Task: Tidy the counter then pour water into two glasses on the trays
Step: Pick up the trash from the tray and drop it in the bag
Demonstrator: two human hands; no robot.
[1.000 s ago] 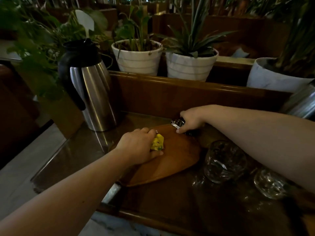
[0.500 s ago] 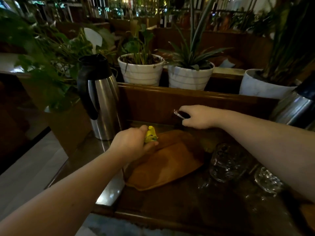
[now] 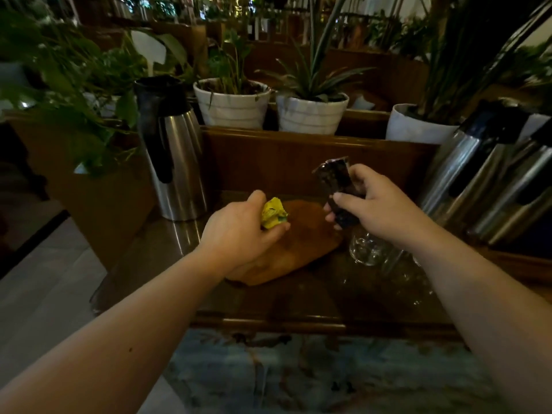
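My left hand (image 3: pixel 239 231) is closed around a crumpled yellow wrapper (image 3: pixel 273 212), held just above a brown wooden tray (image 3: pixel 301 249) on the dark counter (image 3: pixel 298 300). My right hand (image 3: pixel 376 204) grips a dark shiny wrapper (image 3: pixel 336 186) and holds it upright above the counter, near the tray's right end. A clear glass (image 3: pixel 367 249) stands on the counter below my right wrist. A second glass (image 3: pixel 406 279) is partly hidden by my right forearm. A steel thermos jug with a black handle (image 3: pixel 174 162) stands at the back left.
Two more steel jugs (image 3: pixel 490 180) lean at the right. A wooden back rail (image 3: pixel 298 144) carries white plant pots (image 3: pixel 233 103) (image 3: pixel 310 115) (image 3: pixel 418 127). Leafy plants (image 3: pixel 65 94) crowd the left. A marble ledge (image 3: pixel 298 372) lies in front.
Both hands have lifted off the tray and counter. My right hand has raised the dark wrapper and turned it upright. My left hand still holds the yellow wrapper. The camera has tilted up.
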